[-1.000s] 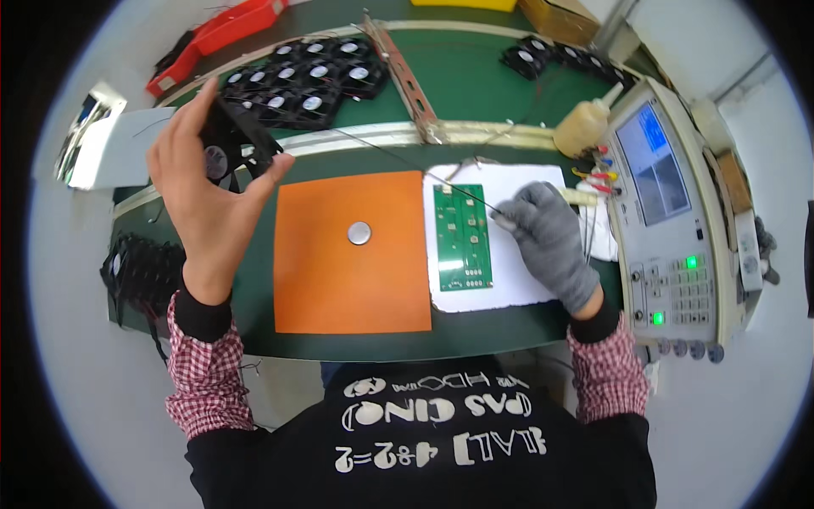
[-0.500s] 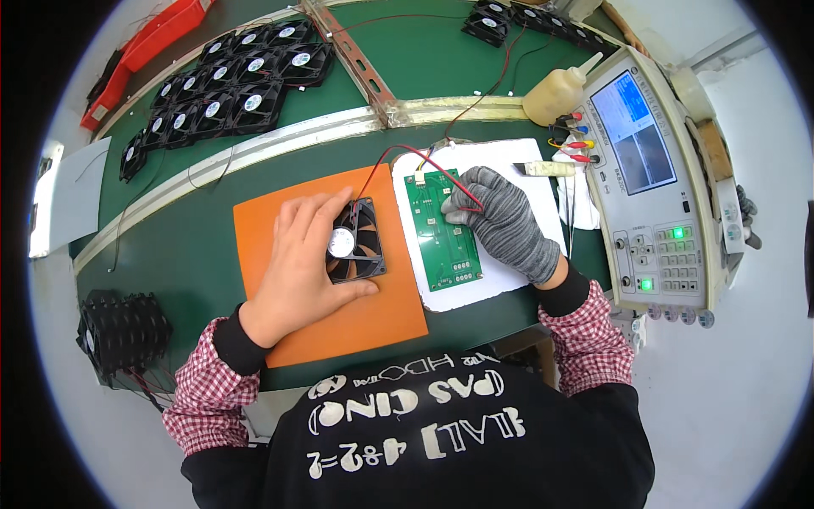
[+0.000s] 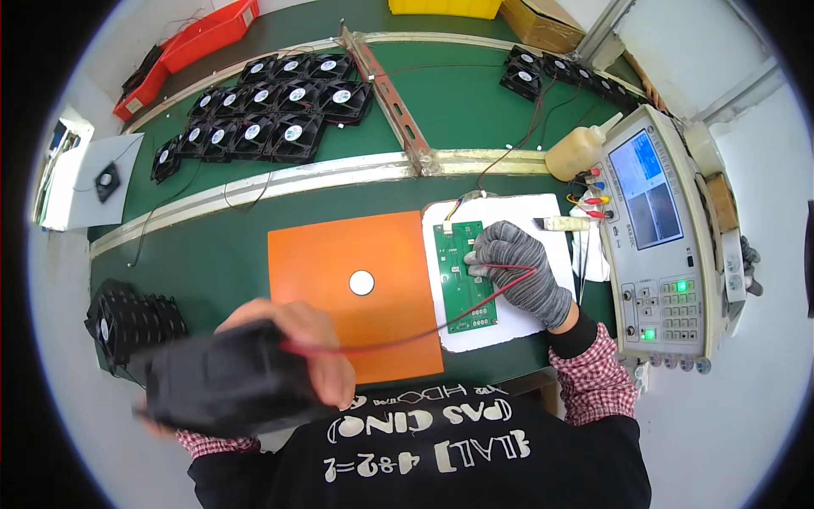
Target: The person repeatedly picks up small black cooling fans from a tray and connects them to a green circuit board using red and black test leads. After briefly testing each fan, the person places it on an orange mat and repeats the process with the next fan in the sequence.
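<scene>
Fan: black cooling fan (image 3: pixel 222 386), blurred, held low at the near left, off the orange mat (image 3: pixel 339 271).
Left hand: left hand (image 3: pixel 292 352) is closed around the fan body.
Right hand: gloved right hand (image 3: pixel 513 270) rests half-curled on the green circuit board (image 3: pixel 462 276), fingertips pinching the red lead (image 3: pixel 407 338).
Lead: stretched taut between fan and board.
Handling advice: slack is best kept in the lead, the board pinned flat to the surface (image 3: pixel 212 263), and the connector freed before the fan is carried farther.

One orange mat (image 3: pixel 356 288), one green circuit board (image 3: pixel 464 276) and one tester unit (image 3: pixel 666 246) are sitting near. One squeeze bottle (image 3: pixel 577 151) is standing far right; the far fans (image 3: pixel 263 114) are too clustered to count.
</scene>
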The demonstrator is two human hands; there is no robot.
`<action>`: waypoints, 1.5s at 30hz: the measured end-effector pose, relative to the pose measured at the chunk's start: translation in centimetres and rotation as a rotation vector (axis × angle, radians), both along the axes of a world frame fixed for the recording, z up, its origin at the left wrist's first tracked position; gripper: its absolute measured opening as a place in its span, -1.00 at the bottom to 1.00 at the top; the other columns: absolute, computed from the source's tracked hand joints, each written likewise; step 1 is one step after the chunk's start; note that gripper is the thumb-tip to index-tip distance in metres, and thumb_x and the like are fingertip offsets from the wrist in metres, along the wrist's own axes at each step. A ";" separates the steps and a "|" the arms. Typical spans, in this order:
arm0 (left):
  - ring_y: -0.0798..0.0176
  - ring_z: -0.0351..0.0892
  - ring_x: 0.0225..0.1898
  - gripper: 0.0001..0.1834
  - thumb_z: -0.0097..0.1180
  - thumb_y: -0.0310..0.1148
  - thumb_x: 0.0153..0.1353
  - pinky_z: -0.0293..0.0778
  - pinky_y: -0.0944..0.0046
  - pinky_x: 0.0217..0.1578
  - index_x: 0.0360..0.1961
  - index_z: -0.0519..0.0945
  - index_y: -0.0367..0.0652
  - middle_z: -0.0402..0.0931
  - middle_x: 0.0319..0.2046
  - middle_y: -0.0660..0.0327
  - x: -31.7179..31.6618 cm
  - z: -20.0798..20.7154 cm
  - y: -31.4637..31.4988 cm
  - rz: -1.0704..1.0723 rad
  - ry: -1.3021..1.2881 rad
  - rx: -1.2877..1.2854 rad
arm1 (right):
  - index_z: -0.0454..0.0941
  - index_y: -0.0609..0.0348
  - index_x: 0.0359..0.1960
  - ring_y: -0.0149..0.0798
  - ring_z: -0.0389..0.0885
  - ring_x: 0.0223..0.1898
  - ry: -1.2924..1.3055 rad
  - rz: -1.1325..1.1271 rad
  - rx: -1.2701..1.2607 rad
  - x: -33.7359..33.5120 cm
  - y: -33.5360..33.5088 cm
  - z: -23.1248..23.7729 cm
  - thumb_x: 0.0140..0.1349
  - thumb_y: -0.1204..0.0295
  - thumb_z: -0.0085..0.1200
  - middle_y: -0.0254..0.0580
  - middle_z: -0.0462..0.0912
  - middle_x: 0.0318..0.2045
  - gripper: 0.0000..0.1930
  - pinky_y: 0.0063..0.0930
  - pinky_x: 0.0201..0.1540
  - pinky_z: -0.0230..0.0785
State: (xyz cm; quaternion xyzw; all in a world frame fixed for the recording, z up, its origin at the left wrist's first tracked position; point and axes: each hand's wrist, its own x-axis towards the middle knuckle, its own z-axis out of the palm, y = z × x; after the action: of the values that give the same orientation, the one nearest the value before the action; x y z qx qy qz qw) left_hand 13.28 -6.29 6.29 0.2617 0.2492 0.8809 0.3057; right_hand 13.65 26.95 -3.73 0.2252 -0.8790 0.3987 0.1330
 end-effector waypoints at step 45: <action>0.11 0.24 -0.59 -0.76 0.26 -0.66 -0.15 0.15 0.13 -0.55 -0.67 0.43 -0.15 0.28 -0.62 0.20 -6.6 0.6 -2.8 1.777 1.803 -1.109 | 0.67 0.17 -0.18 -0.19 0.52 -0.33 0.074 -0.158 0.345 1.1 -0.9 4.5 0.10 0.57 0.20 -0.21 0.53 -0.35 -0.78 -0.42 -0.26 0.41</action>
State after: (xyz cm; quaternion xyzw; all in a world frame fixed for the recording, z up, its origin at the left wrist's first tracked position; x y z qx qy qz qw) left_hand 6.66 -9.10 6.93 0.3356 0.7551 0.0922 -0.5556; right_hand 14.78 26.01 0.74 0.1895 -0.9438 0.2218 0.1555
